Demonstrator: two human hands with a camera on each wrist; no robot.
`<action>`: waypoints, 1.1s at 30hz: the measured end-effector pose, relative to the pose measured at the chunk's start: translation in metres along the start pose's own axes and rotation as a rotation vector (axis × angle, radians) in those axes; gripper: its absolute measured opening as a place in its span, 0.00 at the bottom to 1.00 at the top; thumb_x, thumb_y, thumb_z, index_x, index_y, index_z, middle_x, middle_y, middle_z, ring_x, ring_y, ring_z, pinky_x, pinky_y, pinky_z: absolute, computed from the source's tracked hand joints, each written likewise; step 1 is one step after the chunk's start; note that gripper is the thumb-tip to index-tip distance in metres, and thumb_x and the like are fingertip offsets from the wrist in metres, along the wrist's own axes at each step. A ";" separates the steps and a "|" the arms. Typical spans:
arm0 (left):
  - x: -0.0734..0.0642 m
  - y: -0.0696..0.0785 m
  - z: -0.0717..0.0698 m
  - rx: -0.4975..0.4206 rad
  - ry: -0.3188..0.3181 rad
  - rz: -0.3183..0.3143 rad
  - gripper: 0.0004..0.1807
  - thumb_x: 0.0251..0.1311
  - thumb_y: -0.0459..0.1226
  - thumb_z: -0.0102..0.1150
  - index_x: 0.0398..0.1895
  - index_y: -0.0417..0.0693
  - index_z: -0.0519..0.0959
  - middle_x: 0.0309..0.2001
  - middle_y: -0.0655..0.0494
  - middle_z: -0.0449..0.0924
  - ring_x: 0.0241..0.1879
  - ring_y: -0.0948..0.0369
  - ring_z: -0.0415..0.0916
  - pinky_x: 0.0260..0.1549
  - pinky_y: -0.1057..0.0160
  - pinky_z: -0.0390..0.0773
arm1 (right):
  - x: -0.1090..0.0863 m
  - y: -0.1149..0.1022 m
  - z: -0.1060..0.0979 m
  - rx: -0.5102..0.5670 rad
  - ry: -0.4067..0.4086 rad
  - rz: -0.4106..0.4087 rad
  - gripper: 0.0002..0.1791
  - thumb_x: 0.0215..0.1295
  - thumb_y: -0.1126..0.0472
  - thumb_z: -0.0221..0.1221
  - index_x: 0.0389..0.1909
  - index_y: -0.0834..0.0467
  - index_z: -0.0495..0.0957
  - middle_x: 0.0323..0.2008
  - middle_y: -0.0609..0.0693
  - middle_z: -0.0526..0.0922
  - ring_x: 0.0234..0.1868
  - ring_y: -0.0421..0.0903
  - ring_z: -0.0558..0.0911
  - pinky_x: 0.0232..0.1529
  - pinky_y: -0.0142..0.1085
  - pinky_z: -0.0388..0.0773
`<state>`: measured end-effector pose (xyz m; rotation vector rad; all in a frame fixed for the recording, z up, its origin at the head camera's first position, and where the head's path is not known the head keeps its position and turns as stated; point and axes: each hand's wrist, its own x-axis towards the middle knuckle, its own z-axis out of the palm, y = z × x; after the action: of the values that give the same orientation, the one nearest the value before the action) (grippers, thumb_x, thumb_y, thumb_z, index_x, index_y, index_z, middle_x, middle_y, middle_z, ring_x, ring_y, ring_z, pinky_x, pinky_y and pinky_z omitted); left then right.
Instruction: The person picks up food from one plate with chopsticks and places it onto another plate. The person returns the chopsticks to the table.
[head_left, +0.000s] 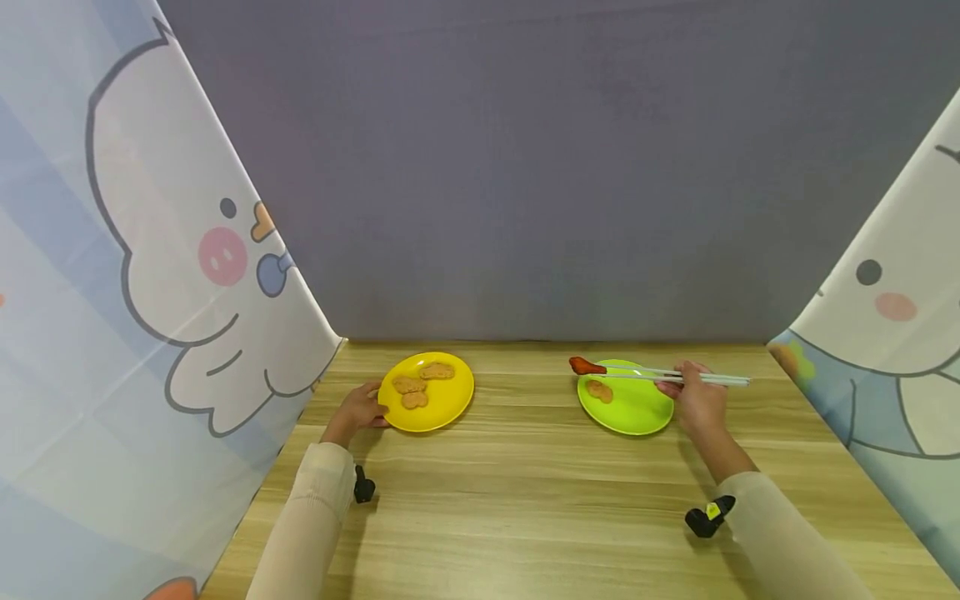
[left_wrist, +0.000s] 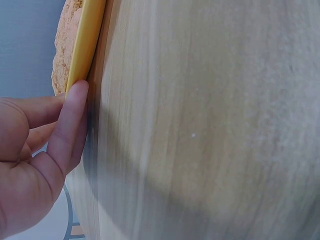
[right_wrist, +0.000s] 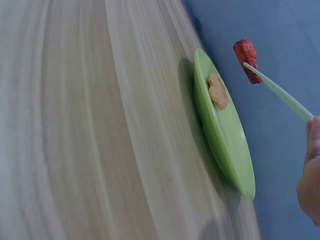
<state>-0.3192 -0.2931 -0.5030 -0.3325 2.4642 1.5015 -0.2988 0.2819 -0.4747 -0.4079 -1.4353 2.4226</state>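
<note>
My left hand [head_left: 363, 408] pinches the left rim of a yellow plate [head_left: 450, 408], and the left wrist view shows the fingertips at its edge. Several tan nugget-like pieces [head_left: 415, 400] lie on that plate. In my right hand [head_left: 702, 398] are pale chopsticks [head_left: 652, 375], pointing left over a green plate [head_left: 637, 412]. Their tips grip a reddish-brown piece that looks like a small chicken drumstick [head_left: 587, 366]. The right wrist view shows this drumstick [right_wrist: 247, 61] held up off the plate. One tan nugget-like piece [head_left: 599, 391] lies on the green plate.
Both plates stand apart towards the back of a wood-grain table [head_left: 517, 483]. A grey panel [head_left: 555, 208] rises behind the table, with cartoon-printed sheets [head_left: 172, 208] at both sides. A black device [head_left: 707, 518] sits at each wrist.
</note>
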 end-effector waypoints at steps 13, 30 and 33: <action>-0.005 0.004 0.000 0.069 0.025 0.001 0.36 0.60 0.27 0.55 0.72 0.42 0.56 0.62 0.33 0.65 0.28 0.64 0.78 0.30 0.66 0.86 | 0.007 0.002 -0.022 0.048 0.114 0.025 0.10 0.69 0.61 0.53 0.29 0.61 0.76 0.17 0.50 0.81 0.15 0.44 0.84 0.22 0.31 0.84; -0.003 0.004 0.000 0.096 0.016 -0.018 0.38 0.61 0.27 0.55 0.74 0.43 0.53 0.63 0.32 0.63 0.28 0.64 0.77 0.31 0.66 0.86 | 0.005 0.002 -0.031 0.003 0.200 0.024 0.10 0.69 0.62 0.51 0.29 0.61 0.76 0.16 0.50 0.80 0.14 0.45 0.83 0.19 0.31 0.83; -0.004 0.005 0.000 0.090 0.018 -0.011 0.38 0.60 0.27 0.55 0.73 0.42 0.54 0.63 0.31 0.64 0.29 0.64 0.78 0.31 0.67 0.86 | 0.004 0.001 -0.032 0.006 0.206 0.015 0.10 0.69 0.62 0.52 0.31 0.63 0.76 0.17 0.50 0.80 0.14 0.45 0.83 0.19 0.31 0.83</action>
<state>-0.3168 -0.2903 -0.4975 -0.3443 2.5304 1.3839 -0.2901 0.3089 -0.4906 -0.6483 -1.3405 2.3180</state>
